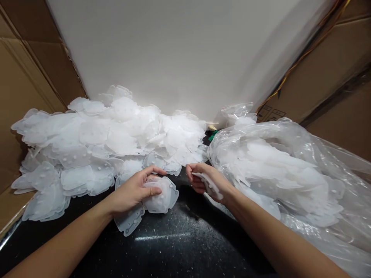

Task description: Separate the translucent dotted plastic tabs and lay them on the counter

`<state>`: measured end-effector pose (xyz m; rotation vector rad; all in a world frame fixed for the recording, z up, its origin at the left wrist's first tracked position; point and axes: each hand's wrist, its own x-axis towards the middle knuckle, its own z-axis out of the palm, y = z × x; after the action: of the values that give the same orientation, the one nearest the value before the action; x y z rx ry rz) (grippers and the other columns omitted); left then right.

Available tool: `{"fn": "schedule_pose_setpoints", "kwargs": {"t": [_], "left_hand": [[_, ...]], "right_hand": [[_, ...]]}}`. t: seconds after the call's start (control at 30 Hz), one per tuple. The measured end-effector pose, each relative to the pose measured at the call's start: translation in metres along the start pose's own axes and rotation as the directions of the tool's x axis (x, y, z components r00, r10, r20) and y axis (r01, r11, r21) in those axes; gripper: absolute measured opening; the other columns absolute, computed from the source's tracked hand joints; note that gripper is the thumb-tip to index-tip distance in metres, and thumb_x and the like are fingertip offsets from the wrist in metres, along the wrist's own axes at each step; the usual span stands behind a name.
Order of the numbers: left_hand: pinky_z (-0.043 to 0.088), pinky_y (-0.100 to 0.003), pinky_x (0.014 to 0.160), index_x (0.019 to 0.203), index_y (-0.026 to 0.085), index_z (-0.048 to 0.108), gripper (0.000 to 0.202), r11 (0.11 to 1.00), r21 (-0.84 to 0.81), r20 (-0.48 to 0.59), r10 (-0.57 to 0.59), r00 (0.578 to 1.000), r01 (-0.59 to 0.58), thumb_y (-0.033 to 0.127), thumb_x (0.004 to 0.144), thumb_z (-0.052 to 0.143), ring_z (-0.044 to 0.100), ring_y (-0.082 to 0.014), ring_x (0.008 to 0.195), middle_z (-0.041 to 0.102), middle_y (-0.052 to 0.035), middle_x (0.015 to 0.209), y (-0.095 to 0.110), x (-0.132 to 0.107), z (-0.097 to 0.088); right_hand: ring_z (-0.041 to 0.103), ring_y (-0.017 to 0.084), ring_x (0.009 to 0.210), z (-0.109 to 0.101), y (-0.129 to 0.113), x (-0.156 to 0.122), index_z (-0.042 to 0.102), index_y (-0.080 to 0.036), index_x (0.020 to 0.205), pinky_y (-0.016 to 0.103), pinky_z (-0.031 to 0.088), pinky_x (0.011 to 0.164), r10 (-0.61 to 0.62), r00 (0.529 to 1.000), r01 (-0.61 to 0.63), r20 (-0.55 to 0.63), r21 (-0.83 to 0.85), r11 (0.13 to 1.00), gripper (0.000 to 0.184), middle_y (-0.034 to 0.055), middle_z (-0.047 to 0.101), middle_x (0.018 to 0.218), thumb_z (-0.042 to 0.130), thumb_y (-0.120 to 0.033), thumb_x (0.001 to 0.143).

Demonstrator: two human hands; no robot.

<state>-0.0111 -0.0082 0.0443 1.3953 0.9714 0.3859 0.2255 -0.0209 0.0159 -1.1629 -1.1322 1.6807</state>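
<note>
My left hand (pixel 136 192) grips a translucent white plastic sheet (pixel 162 196) with rounded notched edges and small raised dots; its thumb lies across the top face. I cannot tell whether it is one sheet or a few stacked. Under that hand, another such sheet (pixel 130 221) rests on the black speckled tabletop (pixel 179 247). To the right, my right hand (pixel 207 179) is closed with a similar sheet (pixel 211 185) in its curled fingers, seen nearly edge-on. A gap of dark tabletop lies between the two hands.
A large heap of the same sheets (pixel 116 131) spreads along the back left. At right lies a clear plastic bag (pixel 261 135) full of them. Cardboard (pixel 26 69) stands on both sides, a pale wall (pixel 185 58) behind, and a yellow cord (pixel 304 54) hangs at right.
</note>
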Motion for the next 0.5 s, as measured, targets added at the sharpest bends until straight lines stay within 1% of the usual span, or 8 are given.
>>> {"fn": "schedule_pose_setpoints", "kwargs": {"t": [0.03, 0.07, 0.1, 0.17, 0.23, 0.33, 0.4, 0.5], "left_hand": [[0.046, -0.027, 0.070, 0.120, 0.024, 0.053, 0.044, 1.000, 0.010, 0.002, 0.005, 1.000, -0.005, 0.036, 0.080, 0.069, 0.061, -0.0163, 0.078, 0.066, -0.0018, 0.096, 0.000, 0.000, 0.002], [0.046, -0.028, 0.073, 0.119, 0.023, 0.054, 0.043, 1.000, 0.021, 0.002, 0.011, 1.000, -0.011, 0.033, 0.079, 0.070, 0.061, -0.0172, 0.082, 0.066, -0.0032, 0.102, 0.000, 0.001, 0.004], [0.047, -0.029, 0.075, 0.118, 0.023, 0.055, 0.042, 0.999, 0.032, 0.005, 0.017, 1.000, -0.017, 0.031, 0.079, 0.070, 0.062, -0.0179, 0.085, 0.065, -0.0038, 0.105, 0.000, 0.001, 0.006], [0.047, -0.030, 0.077, 0.117, 0.023, 0.056, 0.041, 0.999, 0.038, 0.013, 0.028, 1.000, -0.029, 0.029, 0.079, 0.069, 0.061, -0.0189, 0.088, 0.064, -0.0040, 0.106, 0.001, 0.002, 0.007], [0.047, -0.030, 0.077, 0.117, 0.023, 0.057, 0.040, 0.999, 0.031, 0.022, 0.026, 0.999, -0.027, 0.028, 0.078, 0.068, 0.061, -0.0188, 0.088, 0.064, -0.0037, 0.104, 0.000, 0.003, 0.007], [0.046, -0.030, 0.074, 0.120, 0.024, 0.055, 0.041, 0.999, 0.034, 0.044, -0.001, 0.999, 0.000, 0.029, 0.080, 0.066, 0.061, -0.0177, 0.083, 0.064, -0.0025, 0.099, -0.003, 0.004, 0.003], [0.045, -0.030, 0.075, 0.122, 0.024, 0.054, 0.042, 0.998, 0.055, 0.061, -0.003, 0.998, 0.000, 0.031, 0.083, 0.064, 0.060, -0.0179, 0.083, 0.064, -0.0022, 0.097, -0.004, 0.003, 0.000], [0.046, -0.031, 0.078, 0.125, 0.025, 0.052, 0.041, 0.998, 0.062, 0.065, -0.010, 0.998, 0.006, 0.034, 0.086, 0.060, 0.062, -0.0192, 0.086, 0.064, -0.0031, 0.100, -0.004, 0.002, -0.004]], "right_hand": [[0.030, 0.009, 0.044, 0.001, -0.001, -0.001, 0.047, -0.020, 0.058, 0.025, 0.024, 0.045, 0.009, 1.000, -0.009, 0.002, 0.002, 1.000, 0.023, -0.0045, 0.035, 0.052, 0.049, -0.031, 0.077], [0.028, 0.009, 0.045, 0.002, -0.001, -0.002, 0.048, -0.020, 0.059, 0.025, 0.022, 0.045, 0.009, 1.000, -0.010, -0.006, -0.033, 0.999, 0.028, -0.0052, 0.034, 0.051, 0.053, -0.037, 0.079], [0.028, 0.008, 0.046, 0.003, 0.000, -0.003, 0.051, -0.019, 0.062, 0.025, 0.021, 0.046, 0.006, 1.000, -0.007, -0.013, -0.093, 0.996, 0.030, -0.0054, 0.036, 0.052, 0.058, -0.042, 0.080], [0.036, 0.009, 0.052, 0.007, 0.003, -0.002, 0.061, -0.018, 0.072, 0.024, 0.026, 0.050, -0.005, 1.000, 0.007, 0.010, -0.225, 0.974, 0.029, -0.0039, 0.047, 0.059, 0.071, -0.045, 0.074], [0.043, 0.010, 0.057, 0.010, 0.007, 0.001, 0.067, -0.018, 0.079, 0.025, 0.030, 0.054, 0.004, 0.998, 0.015, 0.066, -0.287, 0.958, 0.028, -0.0023, 0.054, 0.065, 0.078, -0.042, 0.069], [0.043, 0.010, 0.051, 0.008, 0.011, 0.003, 0.068, -0.018, 0.072, 0.025, 0.030, 0.052, 0.066, 0.995, -0.042, 0.073, -0.283, 0.958, 0.025, -0.0020, 0.056, 0.056, 0.075, -0.041, 0.071], [0.042, 0.010, 0.046, 0.005, 0.010, 0.004, 0.065, -0.018, 0.070, 0.025, 0.028, 0.049, 0.099, 0.992, -0.078, 0.076, -0.252, 0.965, 0.025, -0.0020, 0.057, 0.049, 0.072, -0.042, 0.074], [0.042, 0.009, 0.043, -0.001, 0.007, 0.004, 0.064, -0.018, 0.070, 0.024, 0.027, 0.048, 0.125, 0.987, -0.103, 0.099, -0.198, 0.975, 0.023, -0.0003, 0.062, 0.049, 0.070, -0.040, 0.076]]}}
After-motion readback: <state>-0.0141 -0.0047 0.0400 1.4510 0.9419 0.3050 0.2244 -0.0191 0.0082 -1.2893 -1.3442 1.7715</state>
